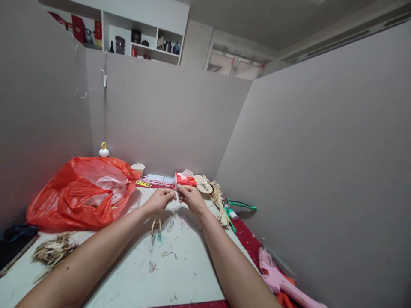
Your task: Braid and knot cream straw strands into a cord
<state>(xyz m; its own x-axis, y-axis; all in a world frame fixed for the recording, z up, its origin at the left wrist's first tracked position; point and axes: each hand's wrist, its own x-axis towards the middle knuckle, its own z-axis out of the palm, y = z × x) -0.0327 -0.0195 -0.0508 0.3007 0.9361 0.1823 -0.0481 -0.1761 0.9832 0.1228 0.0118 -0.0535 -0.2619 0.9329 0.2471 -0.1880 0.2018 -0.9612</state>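
Note:
My left hand [162, 199] and my right hand [192, 199] meet above the middle of the white board [141, 269]. Both are closed in a pinch, their fingertips almost touching. A small pale bit shows between them, too small to name. Beneath my left hand, a few thin strands of dried straw [156, 226] hang down and appear to come from that hand. Just behind my right hand lies a red tissue pack [186, 179]. Dried husk-like strips [217, 194] lie to its right, beside a flat, round, pale woven piece [203, 184].
A red plastic bag [61, 194] fills the left side, with a straw heap [54, 250] in front of it. A white cup [138, 167] stands at the back. Green-handled pliers [240, 204] and a pink glue gun [276, 276] lie right. Grey partitions [167, 115] enclose the table.

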